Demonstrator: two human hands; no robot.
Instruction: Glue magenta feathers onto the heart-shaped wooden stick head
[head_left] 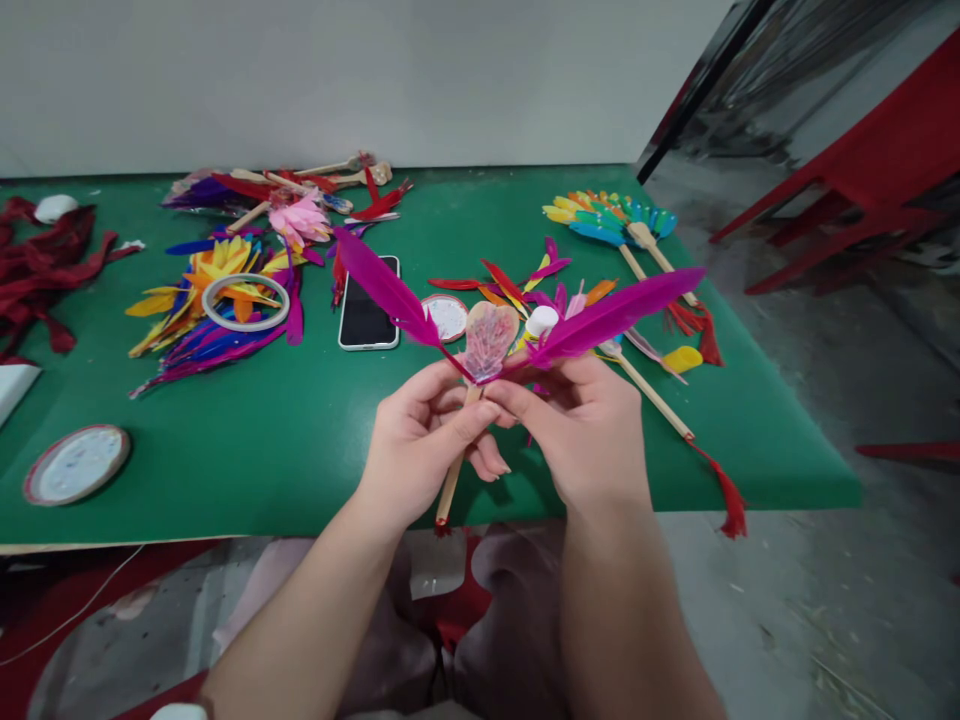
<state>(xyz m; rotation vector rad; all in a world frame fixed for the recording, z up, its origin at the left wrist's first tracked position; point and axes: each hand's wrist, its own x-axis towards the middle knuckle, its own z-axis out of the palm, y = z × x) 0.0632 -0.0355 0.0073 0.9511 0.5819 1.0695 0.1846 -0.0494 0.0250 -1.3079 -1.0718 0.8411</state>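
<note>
My left hand (pixel 431 430) is closed round the wooden handle of a small fan frame (pixel 491 340), whose heart-shaped head looks coated with glue and pinkish scraps. A magenta feather (pixel 386 290) slants up to the left from the base of that head. On the other side, my right hand (pixel 574 420) pinches a second magenta feather (pixel 615 318) by its quill end, against the base of the head. Both quills meet there, just above the handle. A red tassel end (pixel 442 527) shows below the handle. My fingertips partly hide the join.
Behind my hands lie a phone (pixel 369 315), a lid with white paste (pixel 447 318) and loose feathers. A tape roll (pixel 246 325) rests on a feather pile at left, near another paste lid (pixel 77 464). Feathered fans (pixel 611 220) lie at right on the green table (pixel 255 450).
</note>
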